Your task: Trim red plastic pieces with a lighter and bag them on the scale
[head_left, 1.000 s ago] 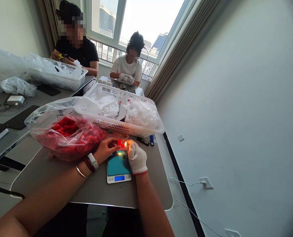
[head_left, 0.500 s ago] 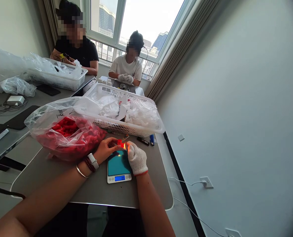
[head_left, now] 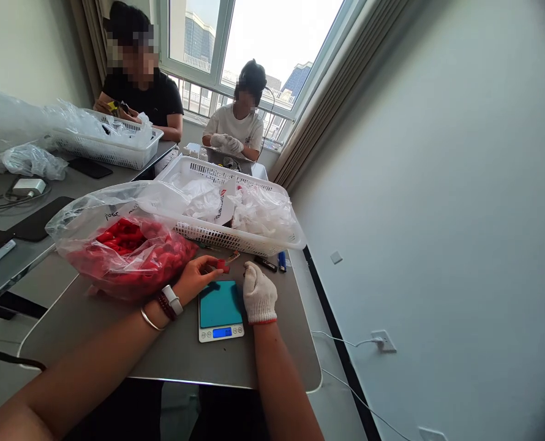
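Above a digital scale (head_left: 220, 310) on the tabletop (head_left: 171, 349) — bare left hand (head_left: 196, 275) pinching a small red part (head_left: 222, 265). White-gloved right hand (head_left: 259, 293) curled shut just beside it.

Small red plastic piece (head_left: 221, 265) pinched in the bare left hand (head_left: 198, 275)

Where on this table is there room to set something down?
Bare grey tabletop shows right of the gloved right hand, and in front of the red-filled plastic bag. It's crowded behind the digital scale, against the white basket.

Plastic basket (head_left: 212, 236) behind digital scale (head_left: 220, 304)
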Available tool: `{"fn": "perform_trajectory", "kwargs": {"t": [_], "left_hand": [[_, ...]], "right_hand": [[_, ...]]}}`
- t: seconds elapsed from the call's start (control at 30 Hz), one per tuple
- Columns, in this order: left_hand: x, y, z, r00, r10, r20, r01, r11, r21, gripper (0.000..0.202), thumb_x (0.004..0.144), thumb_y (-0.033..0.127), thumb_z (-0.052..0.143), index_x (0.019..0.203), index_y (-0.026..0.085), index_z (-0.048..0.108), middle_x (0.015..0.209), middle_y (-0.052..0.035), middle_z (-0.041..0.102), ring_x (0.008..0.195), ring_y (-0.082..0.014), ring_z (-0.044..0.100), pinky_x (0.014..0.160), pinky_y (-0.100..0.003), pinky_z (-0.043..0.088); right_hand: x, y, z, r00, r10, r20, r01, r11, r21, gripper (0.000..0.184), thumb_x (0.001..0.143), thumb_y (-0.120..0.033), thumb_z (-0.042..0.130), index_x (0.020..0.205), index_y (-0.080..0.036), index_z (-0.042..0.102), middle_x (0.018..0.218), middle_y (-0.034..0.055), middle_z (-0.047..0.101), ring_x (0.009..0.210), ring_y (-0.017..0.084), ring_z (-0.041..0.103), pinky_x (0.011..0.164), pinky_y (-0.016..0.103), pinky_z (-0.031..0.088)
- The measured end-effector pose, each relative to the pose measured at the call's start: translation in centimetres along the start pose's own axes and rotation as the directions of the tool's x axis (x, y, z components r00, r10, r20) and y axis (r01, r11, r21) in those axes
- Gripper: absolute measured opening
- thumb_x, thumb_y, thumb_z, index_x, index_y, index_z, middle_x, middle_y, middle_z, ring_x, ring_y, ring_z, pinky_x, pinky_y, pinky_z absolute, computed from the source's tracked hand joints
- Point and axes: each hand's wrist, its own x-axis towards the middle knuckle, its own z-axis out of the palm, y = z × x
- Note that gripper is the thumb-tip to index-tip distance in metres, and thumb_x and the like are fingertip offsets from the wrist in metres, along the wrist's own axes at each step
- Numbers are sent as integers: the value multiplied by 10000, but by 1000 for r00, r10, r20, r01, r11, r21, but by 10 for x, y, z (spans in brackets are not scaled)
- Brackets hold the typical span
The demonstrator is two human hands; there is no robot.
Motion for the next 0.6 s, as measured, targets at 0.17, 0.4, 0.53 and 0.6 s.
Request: {"fn": "perform_trajectory", "kwargs": {"t": [0.17, 0.4, 0.53, 0.6], "left_hand": [[0, 4, 1, 998, -63, -5, 62, 995, -72, 412, 634, 439, 787, 868, 152, 606, 840, -47, 709, 713, -186, 652, 570, -282, 526], [2, 2, -1, 996, -83, -28, 79, 990, -120, 438, 626, 488, 775, 875, 159, 630, 813, -28, 695, 725, -179, 644, 623, -296, 533], [3, 0, -1, 994, -110, 2, 109, 984, -138, 496, 630, 524, 767, 928, 144, 650, 839, -43, 703, 704, -174, 640, 616, -291, 526], [3, 0, -1, 993, -114, 20, 116, 981, -153, 507, 617, 531, 778, 921, 145, 656, 833, -43, 707, 684, -166, 634, 617, -287, 526]], "right_hand": [[7, 0, 0, 1000, 6, -18, -8, 997, -81, 428, 954, -400, 403, 1221, -142, 615, 1010, 116, 679, 846, 210, 625, 760, 297, 448], [7, -16, -18, 954, -208, -217, 218, 976, 23, 311, 919, -332, 491, 1138, -163, 634, 1114, 122, 628, 1047, 237, 565, 934, 388, 431], [1, -28, -26, 914, -349, -206, 386, 904, 182, 196, 902, -277, 526, 1027, -208, 660, 1053, 78, 661, 1009, 201, 597, 924, 358, 459], [-1, -33, -25, 900, -394, -186, 431, 869, 242, 172, 894, -268, 541, 991, -212, 672, 1006, 65, 672, 961, 186, 609, 894, 346, 474]]}}
